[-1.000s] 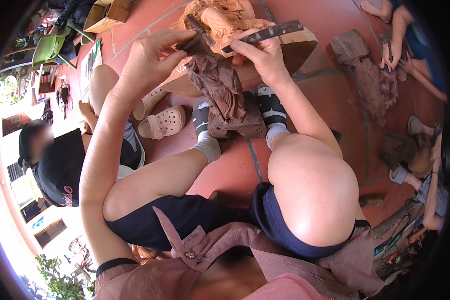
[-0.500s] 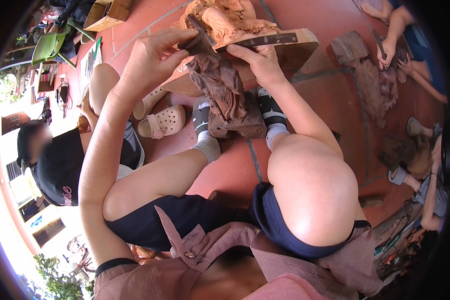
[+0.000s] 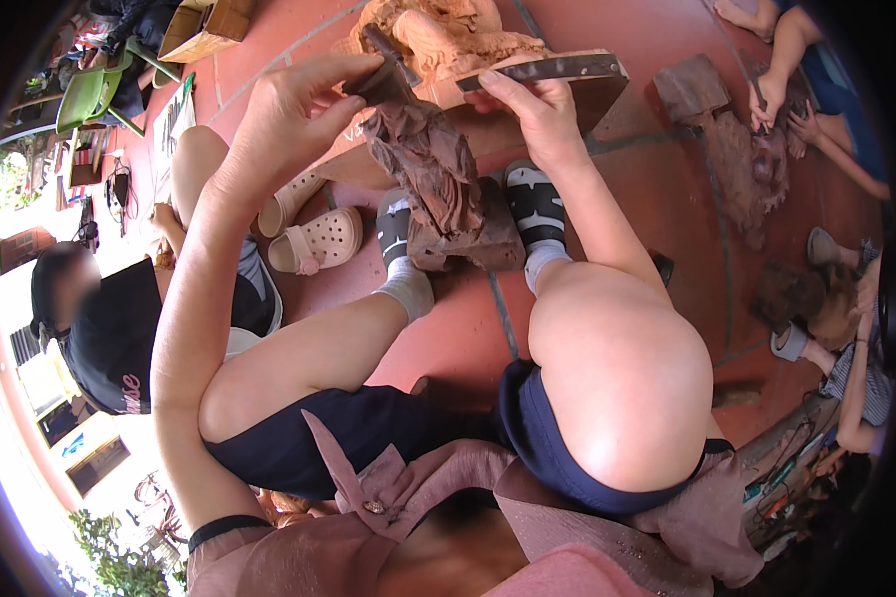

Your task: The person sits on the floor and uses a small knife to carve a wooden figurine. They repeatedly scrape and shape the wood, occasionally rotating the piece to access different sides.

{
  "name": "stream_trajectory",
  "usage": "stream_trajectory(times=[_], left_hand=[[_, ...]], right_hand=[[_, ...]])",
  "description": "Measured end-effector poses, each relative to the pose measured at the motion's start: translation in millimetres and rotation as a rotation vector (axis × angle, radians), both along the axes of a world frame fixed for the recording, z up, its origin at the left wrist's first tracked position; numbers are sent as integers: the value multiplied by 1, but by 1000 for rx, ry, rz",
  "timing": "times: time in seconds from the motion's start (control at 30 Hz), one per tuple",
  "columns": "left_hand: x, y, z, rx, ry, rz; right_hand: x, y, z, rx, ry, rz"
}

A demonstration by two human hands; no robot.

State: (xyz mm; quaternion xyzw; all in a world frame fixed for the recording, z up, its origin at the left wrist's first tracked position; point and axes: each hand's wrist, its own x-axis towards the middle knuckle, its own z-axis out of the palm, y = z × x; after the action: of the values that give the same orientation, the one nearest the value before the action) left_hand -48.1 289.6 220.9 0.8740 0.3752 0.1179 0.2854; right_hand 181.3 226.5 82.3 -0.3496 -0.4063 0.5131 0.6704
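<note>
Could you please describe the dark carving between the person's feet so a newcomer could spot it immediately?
On the red tiled floor, find the person's two sandals. Between them rises a figure on a blocky base, its top at the left hand. Unlike the orange carving beyond, it is dark brown.

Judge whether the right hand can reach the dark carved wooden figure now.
Probably yes: the right hand sits close to the dark carved wooden figure with an open gap between, though a dark flat tool occupies its grip.
</note>
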Motion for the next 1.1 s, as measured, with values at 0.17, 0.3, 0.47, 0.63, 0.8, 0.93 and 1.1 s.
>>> stream_trajectory(times=[0.17,0.3,0.47,0.63,0.8,0.93,1.1], left_hand=[[2,-2,2,7,-22,-33],[0,-1,1,27,-24,-43],[2,-1,6,29,-4,-52],[2,-4,7,48,-25,-53],[1,-1,1,86,-55,-72],[0,0,2,66,-15,-55],[1,-2,3,88,-30,-69]], right_hand=[[1,-8,9,-57,12,1],[5,-15,15,-117,7,100],[20,-7,28,-146,-29,378],[18,17,37,-106,-229,501],[10,33,33,-85,-325,556],[12,36,40,-79,-414,578],[10,34,49,19,-494,578]])
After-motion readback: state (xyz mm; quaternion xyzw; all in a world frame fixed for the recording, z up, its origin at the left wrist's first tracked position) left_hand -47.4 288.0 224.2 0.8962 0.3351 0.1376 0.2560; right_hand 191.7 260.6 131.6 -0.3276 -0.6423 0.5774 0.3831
